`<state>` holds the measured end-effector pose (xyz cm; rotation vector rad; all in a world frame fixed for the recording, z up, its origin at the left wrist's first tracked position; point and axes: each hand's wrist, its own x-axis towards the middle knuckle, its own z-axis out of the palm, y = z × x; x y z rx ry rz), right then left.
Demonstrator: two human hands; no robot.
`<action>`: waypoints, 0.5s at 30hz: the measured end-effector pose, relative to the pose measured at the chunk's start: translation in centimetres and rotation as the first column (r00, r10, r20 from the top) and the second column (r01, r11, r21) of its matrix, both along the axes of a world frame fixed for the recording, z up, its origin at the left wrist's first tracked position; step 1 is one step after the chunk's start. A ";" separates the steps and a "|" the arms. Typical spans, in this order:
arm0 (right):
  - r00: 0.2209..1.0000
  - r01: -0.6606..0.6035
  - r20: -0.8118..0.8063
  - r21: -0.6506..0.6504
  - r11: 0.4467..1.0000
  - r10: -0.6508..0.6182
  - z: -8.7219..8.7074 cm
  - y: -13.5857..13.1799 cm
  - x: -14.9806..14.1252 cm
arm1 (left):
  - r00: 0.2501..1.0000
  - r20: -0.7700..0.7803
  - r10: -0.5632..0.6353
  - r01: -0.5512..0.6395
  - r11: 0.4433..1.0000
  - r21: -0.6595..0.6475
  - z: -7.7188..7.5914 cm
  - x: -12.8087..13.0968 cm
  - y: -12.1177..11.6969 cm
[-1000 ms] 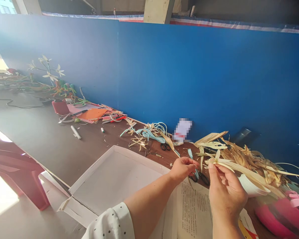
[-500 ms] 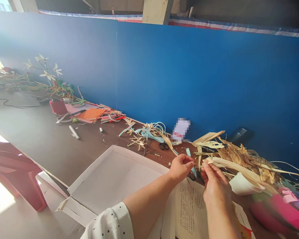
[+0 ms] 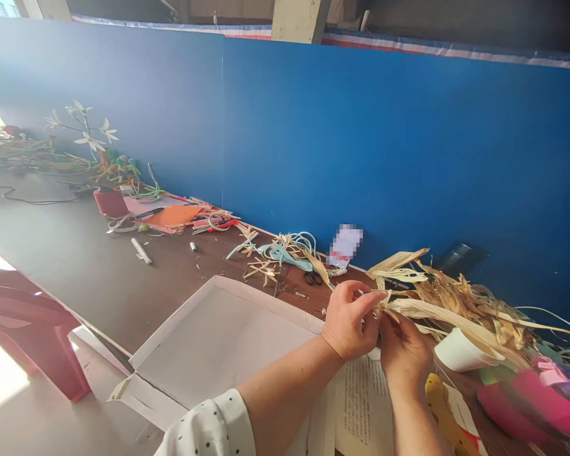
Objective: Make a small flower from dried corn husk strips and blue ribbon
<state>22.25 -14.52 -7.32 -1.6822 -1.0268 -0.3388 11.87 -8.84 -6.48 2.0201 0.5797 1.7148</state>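
Observation:
My left hand and my right hand meet above a printed paper sheet. Both pinch the near end of a long dried straw leaf that runs off to the right into a heap of dried husks. The left thumb and forefinger close on the leaf's tip. The right fingers curl round it just beside them. A white paper cup lies on its side under the leaf.
An open white cardboard box lies on the brown table. Black scissors, blue strips and straw flowers sit along the blue partition. A pink container is at right, a red plastic chair at left.
My left hand moved right and joined my right hand on the leaf's end. The right hand dropped slightly and drew closer to the left.

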 end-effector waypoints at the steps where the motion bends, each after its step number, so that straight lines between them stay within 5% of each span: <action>1: 1.000 0.001 0.021 0.002 1.000 -0.001 0.0 0.0 -0.1 | 0.999 -0.020 0.028 -0.027 0.999 0.035 -0.1 0.0 0.1; 15: 1.000 -0.007 0.024 0.035 0.999 0.006 0.1 0.0 -0.4 | 0.978 -0.153 0.140 -0.128 0.988 0.087 -0.2 -0.1 0.1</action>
